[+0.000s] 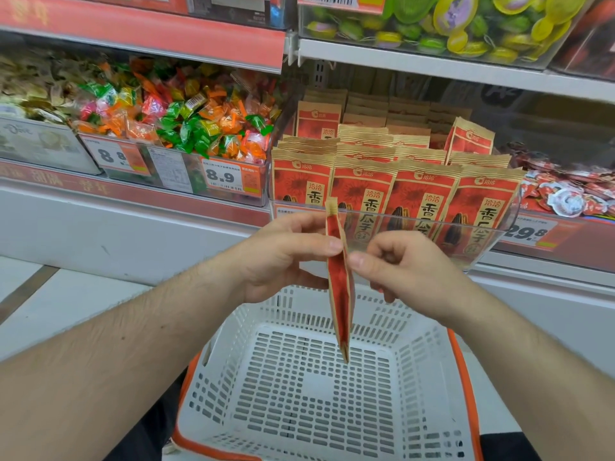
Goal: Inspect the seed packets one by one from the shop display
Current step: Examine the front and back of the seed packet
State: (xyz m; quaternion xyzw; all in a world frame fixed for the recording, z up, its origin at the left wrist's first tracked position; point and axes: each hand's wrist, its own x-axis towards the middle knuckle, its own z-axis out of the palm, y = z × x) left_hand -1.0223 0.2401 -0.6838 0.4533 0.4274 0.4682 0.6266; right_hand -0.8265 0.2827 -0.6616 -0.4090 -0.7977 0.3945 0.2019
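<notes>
I hold one red and tan seed packet edge-on to the camera, hanging upright above a basket. My left hand pinches its left face between thumb and fingers. My right hand pinches the right face with thumb and forefinger, the other fingers curled. Several matching seed packets stand in rows in a clear plastic display tray on the shelf just behind my hands.
A white perforated shopping basket with orange rim sits below my hands. Left of the tray is a bin of colourful wrapped sweets with price tags. Red-white wrapped snacks lie at right. A shelf above holds green and yellow toys.
</notes>
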